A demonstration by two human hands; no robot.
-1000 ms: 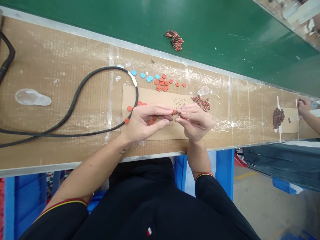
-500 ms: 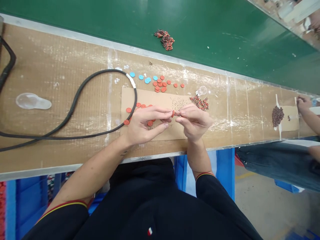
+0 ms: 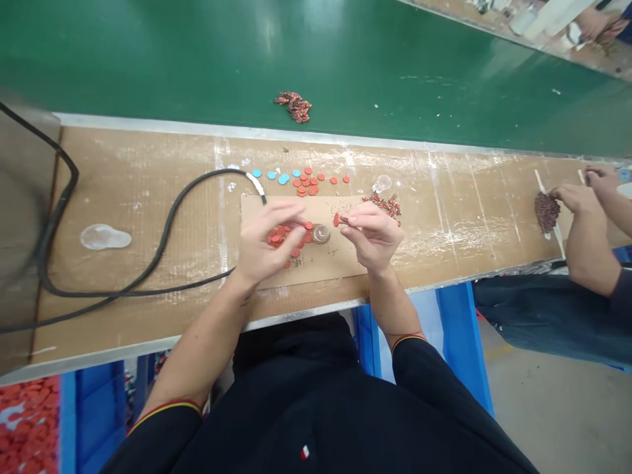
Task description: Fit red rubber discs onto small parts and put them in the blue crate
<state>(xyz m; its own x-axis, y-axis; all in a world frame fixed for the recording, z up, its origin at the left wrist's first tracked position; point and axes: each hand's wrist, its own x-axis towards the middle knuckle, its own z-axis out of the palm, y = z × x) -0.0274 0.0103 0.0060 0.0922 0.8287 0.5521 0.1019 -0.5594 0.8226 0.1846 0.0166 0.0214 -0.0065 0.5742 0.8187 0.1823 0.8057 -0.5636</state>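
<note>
My right hand (image 3: 376, 236) pinches a small dark part fitted to a red button-like disc (image 3: 336, 219), whose face turns left. My left hand (image 3: 269, 242) hovers over several loose red discs (image 3: 279, 232), its thumb and fingers apart with nothing visible between them. A small round clear container (image 3: 320, 234) stands between the hands on a cardboard sheet (image 3: 336, 263). Beyond my right hand lies a pile of small dark-and-red parts (image 3: 390, 205), partly hidden by the fingers. Tiny dark bits are scattered on the sheet.
Blue discs (image 3: 283, 178) and more red discs (image 3: 306, 182) lie behind the sheet. A black cable (image 3: 168, 224) loops across the left. A clear bulb-shaped piece (image 3: 105, 237) lies there too. A parts heap (image 3: 295, 106) rests on the green surface. Another person's hands (image 3: 575, 196) work at right.
My hands have parted; the red disc stays in my right hand while my left has opened and moved left. The round container now shows. The other person's hand has reached the dark pile.
</note>
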